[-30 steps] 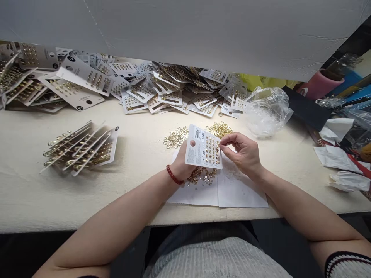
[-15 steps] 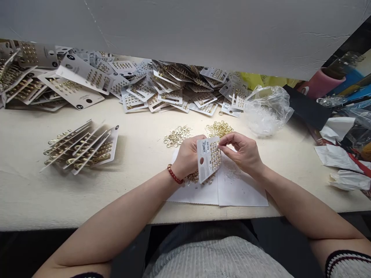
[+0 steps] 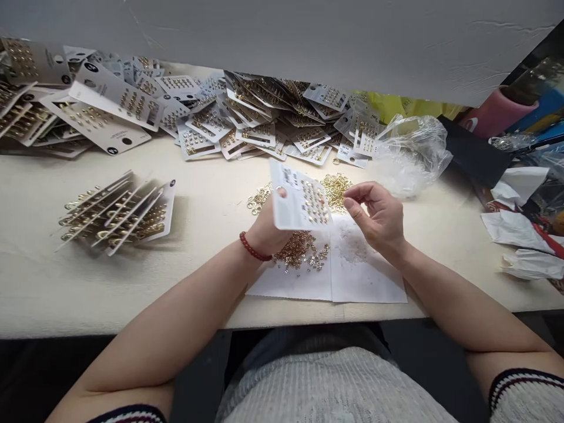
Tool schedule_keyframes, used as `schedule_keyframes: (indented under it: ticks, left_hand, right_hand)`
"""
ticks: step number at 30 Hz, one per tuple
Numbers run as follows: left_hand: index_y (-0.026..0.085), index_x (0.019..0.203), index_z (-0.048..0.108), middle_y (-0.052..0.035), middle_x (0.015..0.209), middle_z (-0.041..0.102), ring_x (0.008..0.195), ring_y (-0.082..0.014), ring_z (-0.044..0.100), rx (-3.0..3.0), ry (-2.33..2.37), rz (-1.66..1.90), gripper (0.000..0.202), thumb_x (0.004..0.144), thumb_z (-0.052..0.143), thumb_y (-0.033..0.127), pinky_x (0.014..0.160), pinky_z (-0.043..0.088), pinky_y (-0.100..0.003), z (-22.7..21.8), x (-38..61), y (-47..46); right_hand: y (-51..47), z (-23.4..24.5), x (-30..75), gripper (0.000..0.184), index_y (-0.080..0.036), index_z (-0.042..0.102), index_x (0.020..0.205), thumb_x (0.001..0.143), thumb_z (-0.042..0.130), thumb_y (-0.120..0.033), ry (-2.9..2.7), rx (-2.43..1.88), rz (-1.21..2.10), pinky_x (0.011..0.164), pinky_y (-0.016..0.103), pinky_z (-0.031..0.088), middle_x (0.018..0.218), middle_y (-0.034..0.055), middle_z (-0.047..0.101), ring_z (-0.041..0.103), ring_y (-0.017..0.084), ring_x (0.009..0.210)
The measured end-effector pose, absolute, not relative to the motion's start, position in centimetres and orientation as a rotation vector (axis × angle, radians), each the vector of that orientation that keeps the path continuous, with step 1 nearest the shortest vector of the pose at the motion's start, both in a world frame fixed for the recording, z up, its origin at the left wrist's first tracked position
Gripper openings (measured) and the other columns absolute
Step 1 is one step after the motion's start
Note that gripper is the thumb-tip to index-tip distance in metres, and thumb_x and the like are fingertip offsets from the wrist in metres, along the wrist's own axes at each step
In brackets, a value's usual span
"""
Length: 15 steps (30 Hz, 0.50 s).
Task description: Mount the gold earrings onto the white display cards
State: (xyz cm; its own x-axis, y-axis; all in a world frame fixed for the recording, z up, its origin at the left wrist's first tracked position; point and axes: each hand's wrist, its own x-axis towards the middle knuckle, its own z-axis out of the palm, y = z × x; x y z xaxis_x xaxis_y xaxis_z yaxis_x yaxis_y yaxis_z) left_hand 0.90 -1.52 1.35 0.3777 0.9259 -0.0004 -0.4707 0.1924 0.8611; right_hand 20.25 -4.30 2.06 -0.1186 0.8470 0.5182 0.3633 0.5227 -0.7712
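Card (image 3: 288,217) with gold studs (image 3: 315,202): gripped it in the left hand (image 3: 265,226), partly hidden behind it. Held the right hand (image 3: 374,214) at the card's three o'clock, just apart from it, curled into a pinch shape; could not tell whether empty. Saw copper-coloured bits (image 3: 299,249) on white paper (image 3: 370,285) at six o'clock, gold rings (image 3: 337,187) near two, a clear bag (image 3: 412,155) farther off at two, bundled cards (image 3: 117,214) at nine.

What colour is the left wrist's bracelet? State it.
The bracelet is red, best in the head view.
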Motion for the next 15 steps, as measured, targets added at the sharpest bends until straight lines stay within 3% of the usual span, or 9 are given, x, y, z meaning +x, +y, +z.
schedule_keyframes:
  ticks: [3,6,10,15]
  left_hand:
    - [0.022,0.086,0.068,-0.0005,0.090,0.072,0.093,-0.0189,0.068,0.799,0.634,1.125,0.033,0.063,0.090,0.032,0.076,0.057,-0.028,0.9,0.2,-0.9]
    - [0.020,0.085,0.068,-0.0001,0.089,0.072,0.093,-0.0175,0.068,0.738,0.626,1.119,0.038,0.058,0.093,0.030,0.073,0.056,-0.025,0.8,0.1,-0.8]
    - [0.022,0.088,0.069,-0.0001,0.089,0.073,0.096,-0.0200,0.070,0.778,0.623,1.080,0.033,0.064,0.090,0.031,0.071,0.058,-0.027,0.3,0.1,-1.0]
    - [0.027,0.090,0.071,0.0004,0.093,0.075,0.100,-0.0231,0.070,0.950,0.592,1.051,0.033,0.066,0.087,0.043,0.080,0.061,-0.036,-0.9,-0.1,-0.8]
  right_hand:
    - [-4.1,1.5,20.7,0.008,-0.018,0.065,0.082,0.089,0.064,-0.017,-2.086,-0.964,0.536,0.061,0.028,0.051,0.073,0.0010,0.069,0.061,0.012,0.066]
    - [-4.0,1.0,21.2,0.012,-0.016,0.065,0.081,0.092,0.060,-0.017,-2.276,-0.909,0.423,0.066,0.031,0.049,0.073,0.0033,0.069,0.060,0.014,0.068]
    - [-3.9,1.7,22.0,0.014,-0.016,0.065,0.085,0.093,0.053,-0.016,-2.443,-0.997,0.375,0.069,0.033,0.045,0.076,0.0046,0.067,0.058,0.015,0.069]
    - [-3.9,2.7,22.5,0.014,-0.017,0.064,0.082,0.091,0.053,-0.017,-2.620,-1.048,0.443,0.074,0.035,0.043,0.075,0.0039,0.065,0.057,0.016,0.072]
